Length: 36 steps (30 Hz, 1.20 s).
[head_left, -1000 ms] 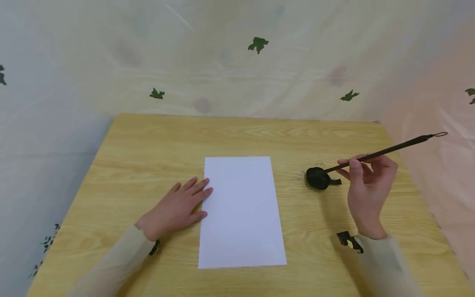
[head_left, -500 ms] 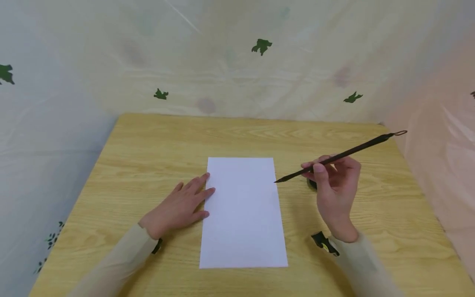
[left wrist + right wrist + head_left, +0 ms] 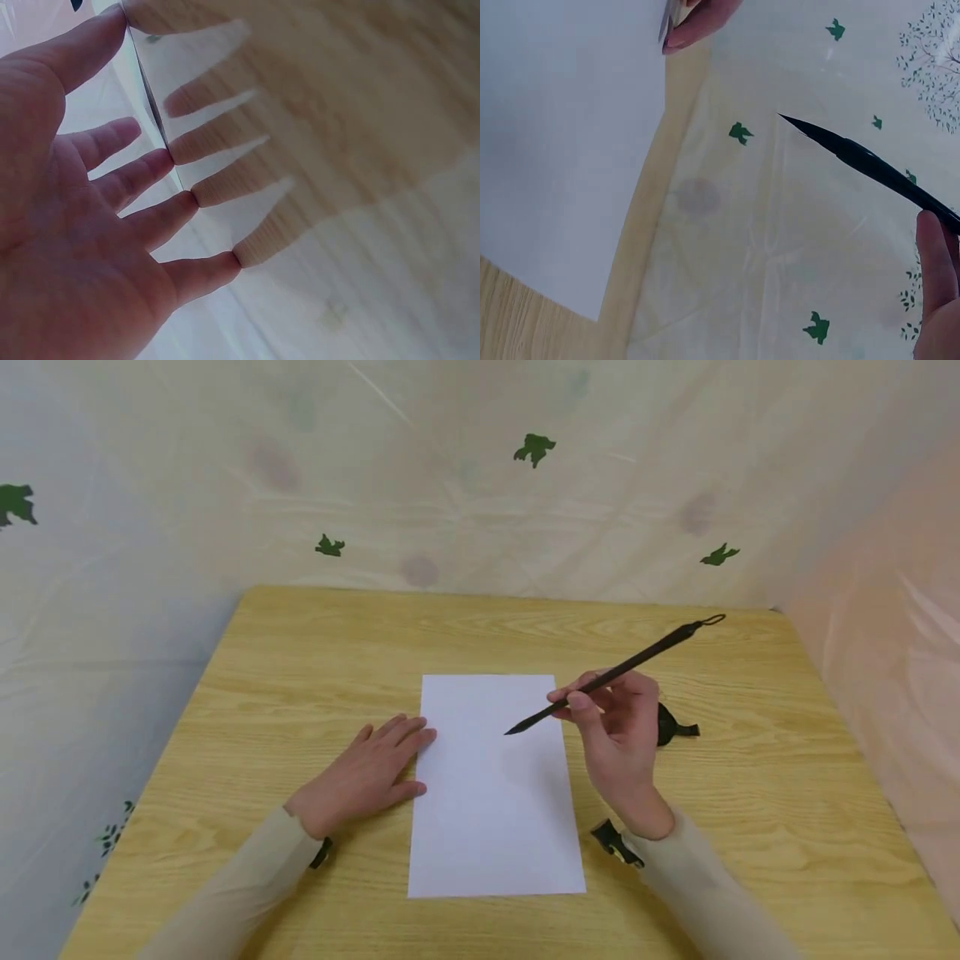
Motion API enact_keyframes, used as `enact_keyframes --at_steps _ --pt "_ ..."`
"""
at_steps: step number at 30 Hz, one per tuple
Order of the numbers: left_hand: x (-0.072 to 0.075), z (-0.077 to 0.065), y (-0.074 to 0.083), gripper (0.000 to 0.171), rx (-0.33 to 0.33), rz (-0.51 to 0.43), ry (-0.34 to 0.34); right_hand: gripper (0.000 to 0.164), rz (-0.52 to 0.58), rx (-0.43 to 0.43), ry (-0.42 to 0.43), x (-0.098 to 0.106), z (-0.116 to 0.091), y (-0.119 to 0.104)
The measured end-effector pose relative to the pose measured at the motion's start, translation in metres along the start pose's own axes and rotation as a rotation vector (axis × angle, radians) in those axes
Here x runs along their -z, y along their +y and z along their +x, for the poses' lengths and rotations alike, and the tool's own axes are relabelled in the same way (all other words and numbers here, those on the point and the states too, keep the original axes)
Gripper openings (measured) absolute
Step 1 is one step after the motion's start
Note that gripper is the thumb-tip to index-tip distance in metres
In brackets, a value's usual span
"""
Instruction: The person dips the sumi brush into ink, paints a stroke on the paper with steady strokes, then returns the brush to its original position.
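Observation:
A white sheet of paper (image 3: 487, 810) lies on the wooden table, its surface unmarked. My left hand (image 3: 367, 781) rests at the paper's left edge, fingers spread, with the fingertips on the margin. In the left wrist view the fingertips (image 3: 217, 264) of that hand press down on the table surface. My right hand (image 3: 618, 743) pinches a dark writing brush (image 3: 637, 658) slantwise, its pointed tip toward the lower left, over the upper right part of the sheet. The right wrist view shows the dark pointed brush tip (image 3: 810, 131) standing apart from the paper.
Partly behind my right hand sits a small black ink dish (image 3: 667, 727) with a short handle. The wooden table (image 3: 315, 643) ends at the back against a pale curtain (image 3: 450, 468) with green bird shapes. More cloth hangs at both sides.
My right hand has carried the brush leftward from the black dish, past the paper's right edge, to over the sheet. The left hand has stayed at the paper's left edge.

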<state>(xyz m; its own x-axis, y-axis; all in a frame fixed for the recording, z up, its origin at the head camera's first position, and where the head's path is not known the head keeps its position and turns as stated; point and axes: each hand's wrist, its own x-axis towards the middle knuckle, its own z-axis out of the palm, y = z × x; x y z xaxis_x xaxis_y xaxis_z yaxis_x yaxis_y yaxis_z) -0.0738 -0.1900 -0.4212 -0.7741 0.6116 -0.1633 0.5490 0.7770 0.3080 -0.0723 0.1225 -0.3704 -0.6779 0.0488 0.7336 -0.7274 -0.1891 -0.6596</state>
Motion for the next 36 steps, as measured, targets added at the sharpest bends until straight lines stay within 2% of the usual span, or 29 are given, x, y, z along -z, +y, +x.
enact_keyframes --at_steps 5,10,16,27,36 --pt "0.000 0.002 0.001 0.069 0.018 0.026 -0.014 0.050 -0.019 -0.005 -0.080 -0.016 -0.002 0.009" --pt "0.000 0.003 0.001 0.070 0.029 0.024 -0.029 0.046 -0.110 -0.027 -0.145 -0.031 -0.004 0.014" --pt "0.001 0.004 0.001 0.070 0.027 0.017 -0.037 0.041 -0.193 -0.039 -0.189 -0.047 -0.007 0.019" --pt "0.002 0.001 0.001 0.071 0.034 -0.017 -0.038 0.034 -0.244 -0.073 -0.277 -0.067 -0.012 0.025" --pt "0.003 0.001 0.001 0.069 0.052 -0.038 -0.049 0.033 -0.301 -0.126 -0.293 -0.078 -0.016 0.034"
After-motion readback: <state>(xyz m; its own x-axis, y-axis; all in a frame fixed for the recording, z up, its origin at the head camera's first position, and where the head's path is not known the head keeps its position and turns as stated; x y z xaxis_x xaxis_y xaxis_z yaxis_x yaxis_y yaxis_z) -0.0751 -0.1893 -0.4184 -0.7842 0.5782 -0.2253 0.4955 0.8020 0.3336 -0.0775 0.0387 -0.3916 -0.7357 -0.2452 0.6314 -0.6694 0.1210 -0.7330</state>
